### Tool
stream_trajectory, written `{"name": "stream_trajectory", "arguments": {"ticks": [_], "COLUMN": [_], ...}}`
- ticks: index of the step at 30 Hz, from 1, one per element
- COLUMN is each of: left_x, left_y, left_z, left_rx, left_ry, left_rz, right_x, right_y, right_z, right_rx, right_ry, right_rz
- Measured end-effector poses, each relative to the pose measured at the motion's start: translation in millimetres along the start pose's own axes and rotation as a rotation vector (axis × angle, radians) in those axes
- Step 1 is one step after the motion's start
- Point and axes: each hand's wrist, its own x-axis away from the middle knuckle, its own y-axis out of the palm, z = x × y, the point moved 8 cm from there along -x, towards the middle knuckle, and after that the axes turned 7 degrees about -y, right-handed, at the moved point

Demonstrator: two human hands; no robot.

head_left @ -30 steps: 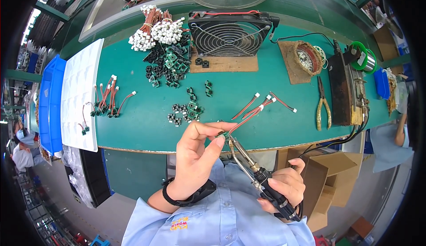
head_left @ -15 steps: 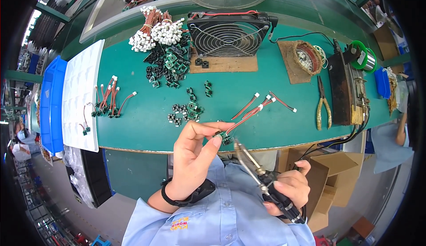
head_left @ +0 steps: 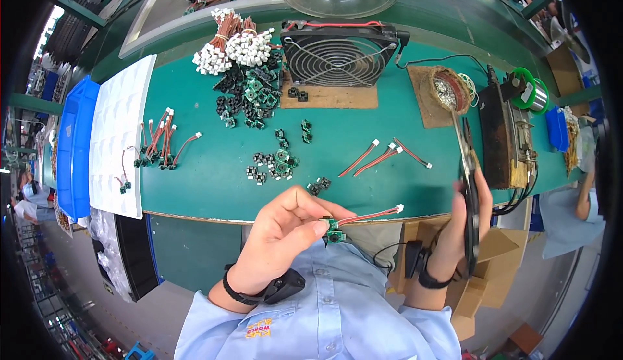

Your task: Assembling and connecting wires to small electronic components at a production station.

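Observation:
My left hand (head_left: 285, 227) pinches a small green circuit board (head_left: 334, 235) between thumb and fingertips, just off the table's near edge. From the board a red-and-brown cable (head_left: 366, 216) runs right to a white plug. To the right, my right hand (head_left: 464, 214) grips a two-pronged soldering iron (head_left: 472, 211) with a dark handle, slightly smeared by motion. Its metal prongs point away from me, their tips near the round brown pot (head_left: 449, 92) of silvery bits. A few small boards (head_left: 318, 186) lie on the table just beyond my left hand.
Loose cables (head_left: 379, 159) lie mid-table. Further back are bundled white-plugged cables (head_left: 243, 48), piled boards (head_left: 250, 97) and a black fan (head_left: 339, 55). Wired boards (head_left: 159, 146) sit by a white tray (head_left: 120, 146) and blue bin (head_left: 76, 152). A black soldering station (head_left: 498, 133) and solder spool (head_left: 533, 92) stand right.
My right hand has carried the soldering iron away from the board, rightward and outward to the pot. My left hand has drawn the board slightly nearer, and its cable has swung lower.

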Motion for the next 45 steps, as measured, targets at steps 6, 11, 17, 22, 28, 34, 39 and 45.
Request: {"name": "stream_trajectory", "arguments": {"ticks": [6,11,17,22,28,34,39,45], "left_x": [-2.6,-4.3,-2.0,-1.0,-1.0,-1.1,-2.8,-0.5], "left_y": [-4.2,-0.6,-1.7,-2.1,0.2,-0.5,-0.6,2.0], "left_z": [-3.2,-2.1,-4.4,-2.4,-3.9,-3.7,-5.4,-3.6], "left_rx": [-0.056,-0.081,-0.104,-0.104,-0.109,-0.117,-0.073,-0.021], "left_ry": [0.040,0.042,0.038,0.032,0.031,0.025,0.004,0.019], "left_rz": [-0.055,-0.050,-0.019,-0.019,-0.074,-0.066,-0.080,-0.043], "right_x": [41.4,51.3,54.1,54.4,53.2,50.2,54.0,53.3], "right_y": [-5.1,7.9,11.8,11.9,10.4,-2.3,0.2,-8.2], "right_z": [-54.2,-56.4,-51.4,-54.1,-55.4,-49.8,-54.0,-46.3], "right_rx": [-0.272,-0.264,-0.274,-0.274,-0.254,-0.293,-0.173,-0.174], "right_ry": [-0.596,-0.541,-0.505,-0.489,-0.512,-0.555,-0.655,-0.600], "right_rz": [-0.397,-0.501,-0.523,-0.512,-0.498,-0.350,-0.451,-0.317]}}
